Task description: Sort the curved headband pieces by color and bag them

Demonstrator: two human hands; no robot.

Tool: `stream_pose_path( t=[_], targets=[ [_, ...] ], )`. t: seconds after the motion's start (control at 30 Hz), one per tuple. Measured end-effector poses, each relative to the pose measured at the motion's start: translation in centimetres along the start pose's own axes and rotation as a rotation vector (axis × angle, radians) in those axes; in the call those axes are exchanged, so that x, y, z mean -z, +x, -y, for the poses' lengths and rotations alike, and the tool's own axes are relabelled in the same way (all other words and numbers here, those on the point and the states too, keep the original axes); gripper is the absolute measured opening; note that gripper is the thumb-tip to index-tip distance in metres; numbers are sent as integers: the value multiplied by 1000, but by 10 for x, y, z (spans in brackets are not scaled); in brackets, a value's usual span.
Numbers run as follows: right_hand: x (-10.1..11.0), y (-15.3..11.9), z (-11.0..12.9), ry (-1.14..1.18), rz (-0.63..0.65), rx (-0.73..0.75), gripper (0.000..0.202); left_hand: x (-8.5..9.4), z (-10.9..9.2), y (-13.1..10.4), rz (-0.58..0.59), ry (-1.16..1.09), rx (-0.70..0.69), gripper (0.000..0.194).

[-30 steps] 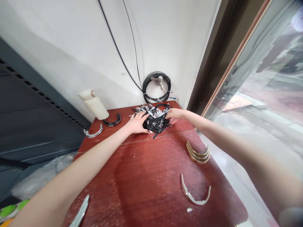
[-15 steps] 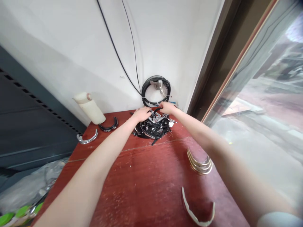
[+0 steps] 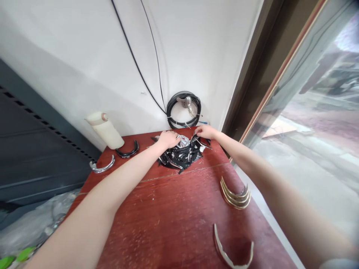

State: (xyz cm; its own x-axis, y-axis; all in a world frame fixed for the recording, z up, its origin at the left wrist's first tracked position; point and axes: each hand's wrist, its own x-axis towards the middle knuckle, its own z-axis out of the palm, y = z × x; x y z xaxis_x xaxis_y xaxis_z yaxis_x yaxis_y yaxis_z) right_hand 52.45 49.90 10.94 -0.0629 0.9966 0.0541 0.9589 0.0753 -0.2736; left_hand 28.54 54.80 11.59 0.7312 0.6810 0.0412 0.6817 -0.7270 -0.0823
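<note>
A heap of black and silver strips (image 3: 179, 158) lies at the far end of the red table, by the wall. My left hand (image 3: 169, 139) rests at the heap's left back side, fingers curled around some silver strips at its edge; the fingertips are partly hidden. At the right back of the heap, my right hand (image 3: 206, 132) pinches a black strip (image 3: 195, 139) between thumb and fingers. Other thin strips stick out below that hand.
A coiled black cable (image 3: 184, 110) hangs on the wall behind the heap. A whitish bottle (image 3: 108, 130) leans at the left, near black (image 3: 128, 152) and silver curved pieces (image 3: 102, 167). Gold curved pieces (image 3: 237, 198) and a pale one (image 3: 234, 261) lie on the red table (image 3: 168, 216).
My right hand has moved right and slightly down with a black strip. My left hand has shifted slightly down, its fingers more curled into the strips.
</note>
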Motion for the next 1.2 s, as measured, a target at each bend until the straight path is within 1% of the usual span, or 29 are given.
stream_pose_path(
  t=[0.1, 0.2, 0.27, 0.33, 0.4, 0.43, 0.47, 0.53, 0.6, 0.67, 0.73, 0.8, 0.87, 0.97, 1.1, 1.2],
  targets=[
    [9, -16, -3, -1, 8, 45, 32, 7, 7, -5, 14, 12, -22, 49],
    [18, -32, -4, -27, 8, 72, 44, 18, 24, -12, 64, -16, -71, 51],
    [22, -42, -6, -44, 21, 75, 54, 25, 38, -23, 114, -49, -106, 65],
    [23, -49, -8, -47, 72, 72, 66, 27, 51, -39, 169, -102, -138, 90],
    [21, -52, -8, -31, 144, 75, 84, 22, 60, -59, 226, -162, -165, 113],
    [18, -52, -8, -19, 172, 75, 92, 18, 61, -69, 250, -176, -166, 121],
    [15, -51, -6, -6, 188, 71, 98, 12, 61, -77, 262, -183, -155, 126],
    [9, -47, -3, 42, 172, 31, 105, 0, 56, -88, 260, -177, -111, 129],
    [5, -41, 0, 102, 142, -29, 102, -10, 47, -90, 214, -170, -88, 125],
    [5, -36, 1, 151, 133, -68, 92, -16, 36, -86, 129, -150, -118, 118],
    [6, -32, 1, 183, 146, -85, 73, -18, 24, -79, 34, -121, -166, 110],
    [7, -31, -1, 223, 151, -119, 52, -21, 13, -73, -22, -103, -206, 103],
    [7, -31, -4, 271, 137, -169, 34, -24, 3, -68, -33, -106, -235, 96],
    [6, -31, -9, 343, 94, -254, 19, -30, -9, -60, -41, -133, -245, 87],
    [5, -29, -13, 392, 25, -353, 8, -32, -20, -52, -52, -170, -229, 85],
    [5, -30, -12, 409, -4, -394, 7, -27, -24, -52, -22, -193, -226, 89]
  ],
)
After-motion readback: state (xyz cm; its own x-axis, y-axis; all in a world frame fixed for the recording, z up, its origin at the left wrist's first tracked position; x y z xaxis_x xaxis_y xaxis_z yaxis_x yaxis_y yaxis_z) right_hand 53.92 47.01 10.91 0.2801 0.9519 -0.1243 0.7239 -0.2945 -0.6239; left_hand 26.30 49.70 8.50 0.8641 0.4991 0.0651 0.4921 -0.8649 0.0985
